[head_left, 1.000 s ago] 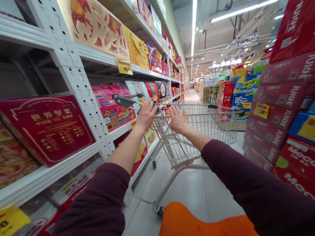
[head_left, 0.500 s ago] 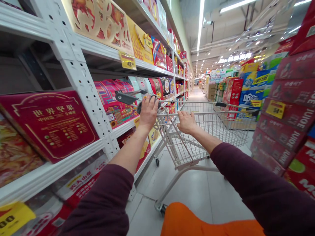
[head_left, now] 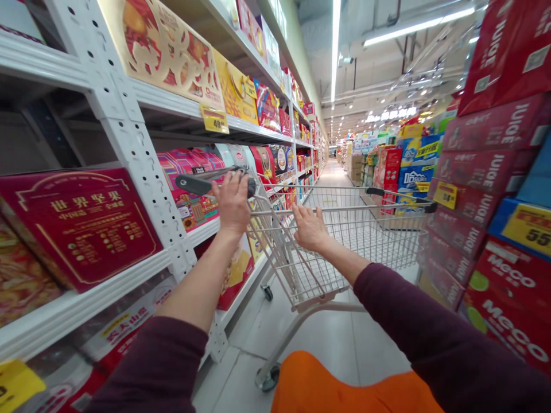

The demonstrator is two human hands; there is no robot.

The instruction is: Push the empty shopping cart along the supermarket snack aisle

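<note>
A wire shopping cart (head_left: 361, 229) stands turned sideways in front of me, its basket pointing to the right. My left hand (head_left: 232, 203) is closed over the end of the cart's dark grey handle (head_left: 193, 183), close to the shelf. The fingers of my right hand (head_left: 310, 228) are hooked over the metal top rim on the cart's near side. Wire mesh and floor show through the basket. One caster (head_left: 267, 377) rests on the tiles by my orange garment (head_left: 318, 384).
A white metal shelf (head_left: 124, 109) with gift boxes runs along the left, including a dark red box (head_left: 81, 221). Stacked red drink cartons (head_left: 477, 183) stand on the right, near the cart's far end. The aisle (head_left: 338, 163) stretches away between them.
The cart and both hands have shifted left in view. The cart's far end now reaches close to the red carton stack. Both hands have kept their grip.
</note>
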